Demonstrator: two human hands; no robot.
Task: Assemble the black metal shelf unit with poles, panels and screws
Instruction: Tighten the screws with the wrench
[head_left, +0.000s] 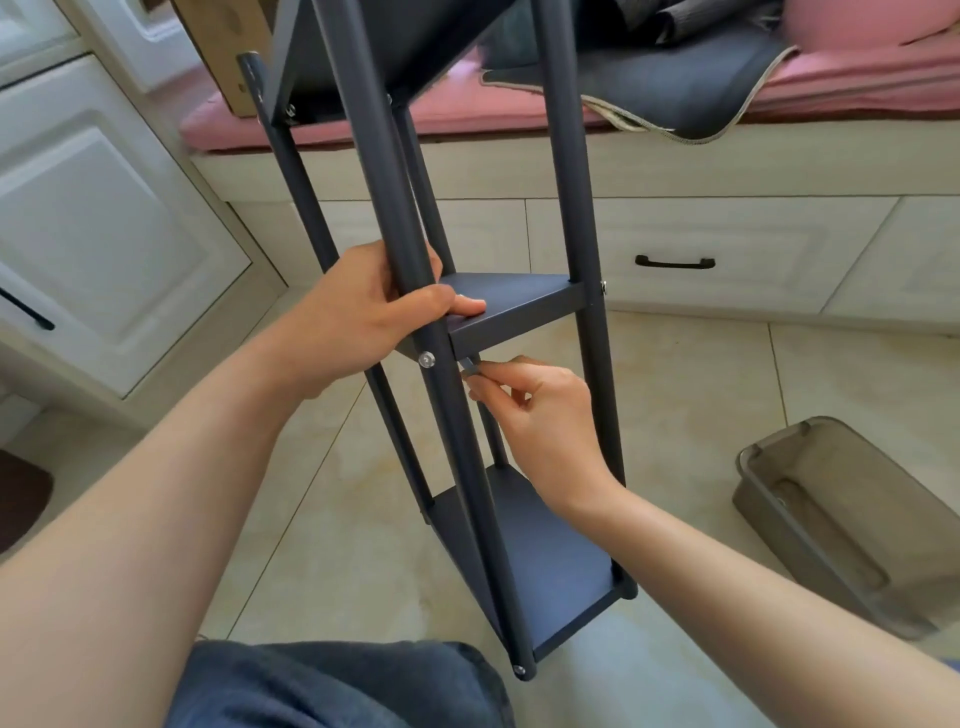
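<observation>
A person's left hand (363, 306) wraps the near pole (415, 291) of a black metal shelf unit (519, 306), thumb pressed flat on the middle panel (511, 301), while the right hand (540, 415) pinches a small grey tool, probably a hex key (470, 365), just under that panel's front corner, at 3 o'clock from a silver screw (426, 359) seated in the pole. The left fingers are curled tight round the pole; the right fingers are narrow, closed on the key. The unit stands tilted on the tiled floor (701, 395) at frame centre, its bottom panel (550, 561) at 6 o'clock and a top panel (395, 47) at 12. A translucent plastic bin (852, 525) sits on the floor at 4 o'clock; a pink-cushioned window seat (519, 111) runs across 1 o'clock.

The step looks like tightening the middle panel's corner fixing. Done well, the left hand should hold pole and panel square so the holes stay aligned, and the key should seat fully before turning, in short turns, snug rather than forced. What the key's tip engages cannot be made out.
</observation>
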